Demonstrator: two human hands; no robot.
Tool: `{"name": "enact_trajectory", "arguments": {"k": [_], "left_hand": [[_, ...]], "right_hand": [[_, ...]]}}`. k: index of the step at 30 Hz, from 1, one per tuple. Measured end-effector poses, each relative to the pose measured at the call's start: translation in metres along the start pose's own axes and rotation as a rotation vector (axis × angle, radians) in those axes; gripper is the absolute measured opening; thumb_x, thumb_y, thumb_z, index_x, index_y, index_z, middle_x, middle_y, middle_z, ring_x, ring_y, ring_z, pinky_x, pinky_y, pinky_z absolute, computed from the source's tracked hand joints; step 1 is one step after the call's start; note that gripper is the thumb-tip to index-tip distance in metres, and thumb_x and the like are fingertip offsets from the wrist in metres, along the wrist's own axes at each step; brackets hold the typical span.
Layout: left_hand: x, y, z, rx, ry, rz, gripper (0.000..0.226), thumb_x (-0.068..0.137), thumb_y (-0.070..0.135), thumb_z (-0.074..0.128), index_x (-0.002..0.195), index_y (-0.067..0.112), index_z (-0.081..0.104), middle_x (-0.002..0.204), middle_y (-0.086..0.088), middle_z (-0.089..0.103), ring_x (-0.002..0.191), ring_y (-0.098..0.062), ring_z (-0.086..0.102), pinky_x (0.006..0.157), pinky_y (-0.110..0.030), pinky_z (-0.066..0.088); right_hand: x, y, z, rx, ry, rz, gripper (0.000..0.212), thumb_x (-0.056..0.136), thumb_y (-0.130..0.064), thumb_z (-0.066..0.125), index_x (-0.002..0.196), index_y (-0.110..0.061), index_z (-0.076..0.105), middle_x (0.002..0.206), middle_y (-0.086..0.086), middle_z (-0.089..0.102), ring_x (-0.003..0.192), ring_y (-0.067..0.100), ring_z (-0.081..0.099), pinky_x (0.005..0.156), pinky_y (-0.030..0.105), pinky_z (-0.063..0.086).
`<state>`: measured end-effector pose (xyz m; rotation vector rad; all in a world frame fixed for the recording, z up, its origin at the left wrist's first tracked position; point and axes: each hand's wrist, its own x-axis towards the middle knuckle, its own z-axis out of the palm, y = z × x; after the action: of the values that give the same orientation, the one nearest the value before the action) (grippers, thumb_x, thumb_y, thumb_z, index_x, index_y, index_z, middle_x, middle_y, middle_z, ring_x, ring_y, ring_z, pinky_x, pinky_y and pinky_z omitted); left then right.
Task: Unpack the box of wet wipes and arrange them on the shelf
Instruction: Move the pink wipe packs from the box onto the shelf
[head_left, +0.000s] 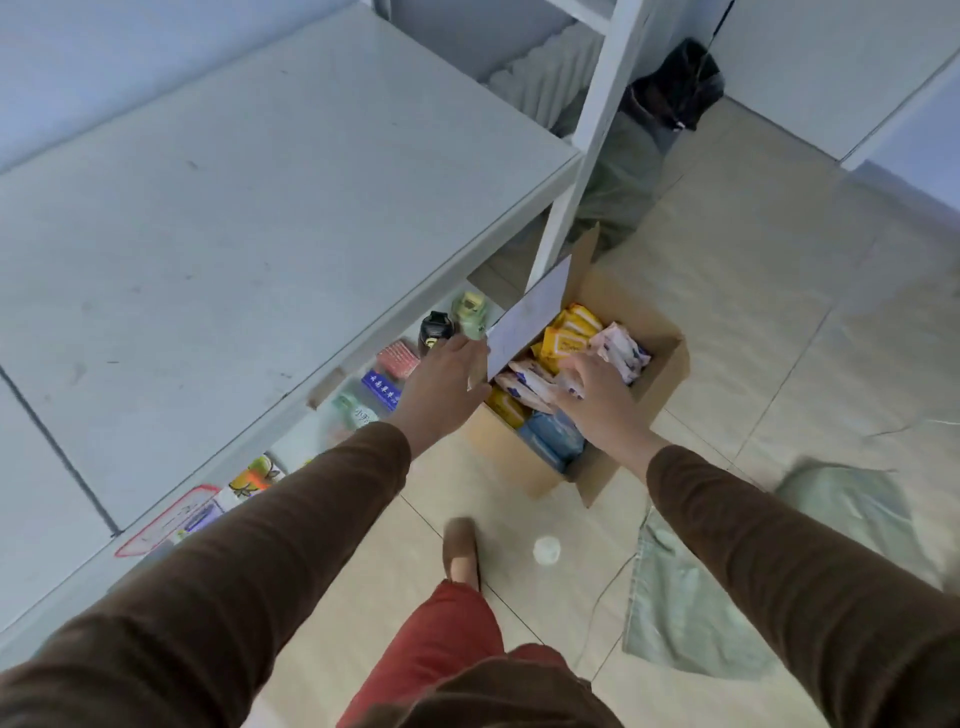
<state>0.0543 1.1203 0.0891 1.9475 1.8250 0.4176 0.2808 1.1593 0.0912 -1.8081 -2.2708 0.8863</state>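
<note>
An open cardboard box (667, 366) stands on the floor beside the white shelf unit. Inside lie several wet wipe packs: yellow ones (563, 338), pink-and-white ones (623, 351) and blue ones (553, 434). My left hand (441, 379) holds the box's raised pale flap (530, 317) at its lower edge. My right hand (597, 395) reaches into the box with its fingers down on the pink-and-white packs in the middle; whether it grips one is hidden. The broad grey shelf board (249, 197) above is bare.
The lower shelf holds bottles (470, 312), a blue carton (382, 389) and other small goods. A white upright post (587, 140) rises behind the box. On the tiled floor lie a small white cap (546, 550), a pale plastic bag (691, 597) and a black bag (675, 85).
</note>
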Motion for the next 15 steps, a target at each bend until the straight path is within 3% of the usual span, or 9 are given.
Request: {"name": "enact_trajectory", "arguments": {"k": [4,9,15], "left_hand": [[0.049,0.007,0.045,-0.065,-0.129,-0.083,0.040,0.090,0.024,0.065,0.128,0.013,0.057,0.134,-0.008,0.053,0.123,-0.028,0.049,0.101,-0.040,0.043],[0.098,0.012,0.108,-0.092,-0.263,-0.217,0.050,0.091,0.024,0.063,0.138,0.018,0.050,0.135,-0.007,0.051,0.125,-0.027,0.047,0.102,-0.039,0.042],[0.144,0.013,0.189,-0.129,-0.323,-0.473,0.050,0.088,0.028,0.065,0.135,0.015,0.053,0.131,-0.008,0.052,0.122,-0.027,0.050,0.100,-0.042,0.045]], "right_hand": [[0.034,0.058,-0.008,0.061,-0.082,0.141,0.030,0.097,-0.029,0.059,0.125,-0.018,0.054,0.110,-0.008,0.057,0.102,0.013,0.056,0.073,0.022,0.041],[0.081,0.130,-0.005,0.119,-0.227,0.275,0.035,0.095,-0.026,0.061,0.127,-0.015,0.053,0.126,0.002,0.061,0.117,0.022,0.059,0.095,0.040,0.050],[0.152,0.218,0.014,0.115,-0.413,0.287,0.036,0.095,-0.027,0.060,0.125,-0.010,0.053,0.126,0.008,0.062,0.119,0.026,0.059,0.101,0.046,0.047]]}}
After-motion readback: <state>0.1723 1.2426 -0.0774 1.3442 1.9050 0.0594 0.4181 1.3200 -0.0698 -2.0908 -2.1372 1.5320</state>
